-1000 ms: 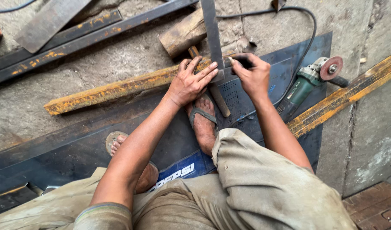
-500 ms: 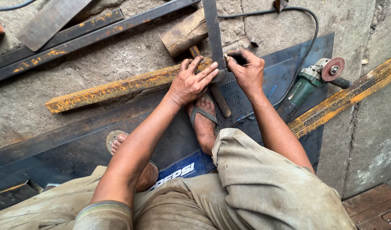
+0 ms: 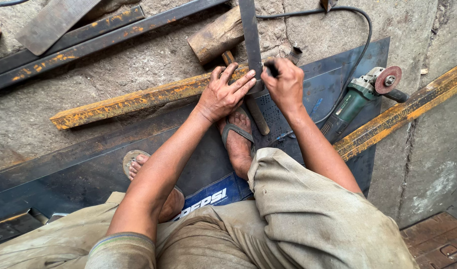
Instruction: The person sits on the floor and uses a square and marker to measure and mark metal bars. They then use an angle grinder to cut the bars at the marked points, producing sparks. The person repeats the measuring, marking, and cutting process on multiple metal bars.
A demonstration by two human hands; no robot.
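Note:
My left hand (image 3: pixel 224 94) lies flat, fingers spread, pressing on a rusty yellow-brown steel bar (image 3: pixel 133 101) and on the edge of a flat grey metal square blade (image 3: pixel 250 35) that crosses it. My right hand (image 3: pixel 285 82) is closed around a small dark marking tool (image 3: pixel 269 66), its tip against the blade's edge over the bar. My sandalled foot (image 3: pixel 237 139) rests just below both hands on a dark steel sheet (image 3: pixel 79 174).
A wooden-handled hammer (image 3: pixel 217 36) lies behind the bar. A green angle grinder (image 3: pixel 362 97) with its black cord sits to the right beside another rusty bar (image 3: pixel 402 112). Dark steel strips (image 3: pixel 89 40) lie at the upper left on the concrete floor.
My right hand has slid slightly up and left along the blade's edge. The left hand stays pressed on the bar.

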